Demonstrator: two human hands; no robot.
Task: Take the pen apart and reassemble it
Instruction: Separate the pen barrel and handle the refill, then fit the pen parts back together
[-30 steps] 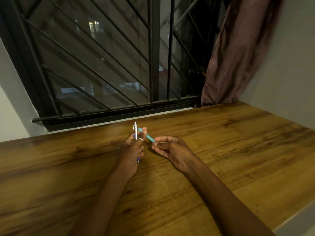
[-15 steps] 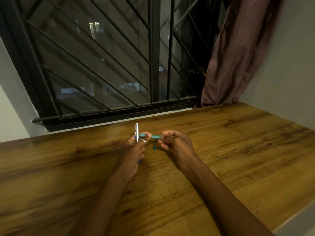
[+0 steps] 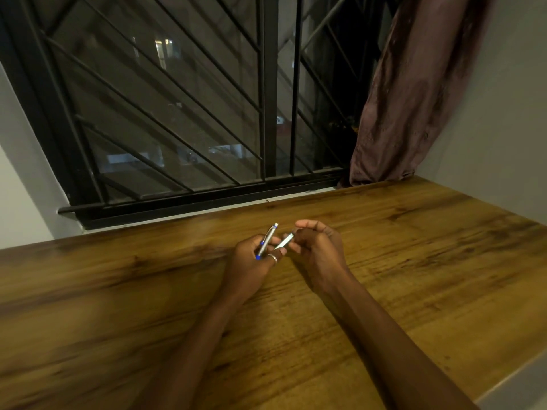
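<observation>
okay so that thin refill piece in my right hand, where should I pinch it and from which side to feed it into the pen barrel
Pinch the refill near its upper right end, where the right hand has it now, coming from the right. It is a thin rod slanting down-left toward the left hand, so its lower tip stays free to enter the pen barrel. The barrel's opening is hidden in the left hand.

Pen barrel (image 3: 268,238) in left hand (image 3: 251,261)

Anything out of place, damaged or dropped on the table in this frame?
Nothing stands out. The left hand holds the silver pen barrel with blue accents; the right hand holds a thin pale inner piece angled toward it. No loose parts show on the wooden table.
</observation>
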